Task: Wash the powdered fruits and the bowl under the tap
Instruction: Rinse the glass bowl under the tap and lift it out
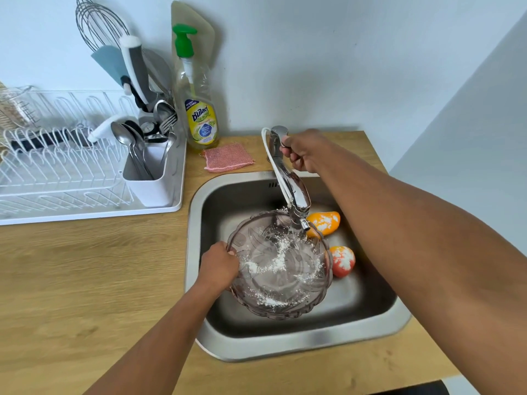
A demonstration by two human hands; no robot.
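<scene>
A clear ribbed bowl (pixel 281 277) dusted with white powder is held inside the steel sink (pixel 319 342), tilted under the spout of the chrome tap (pixel 293 192). My left hand (pixel 218 265) grips the bowl's left rim. My right hand (pixel 303 151) is closed on the tap's handle at the back of the sink. Water seems to fall from the spout into the bowl. Two powdered fruits lie on the sink floor right of the bowl: an orange mango-shaped one (pixel 326 222) and a red-orange one (pixel 342 260).
A pink scrub pad (pixel 228 157) and a dish-soap bottle (pixel 196 109) stand behind the sink on the wooden counter (pixel 85 280). A white drying rack (pixel 65 166) with a cutlery holder (pixel 149 178) fills the left. A wall rises at the right.
</scene>
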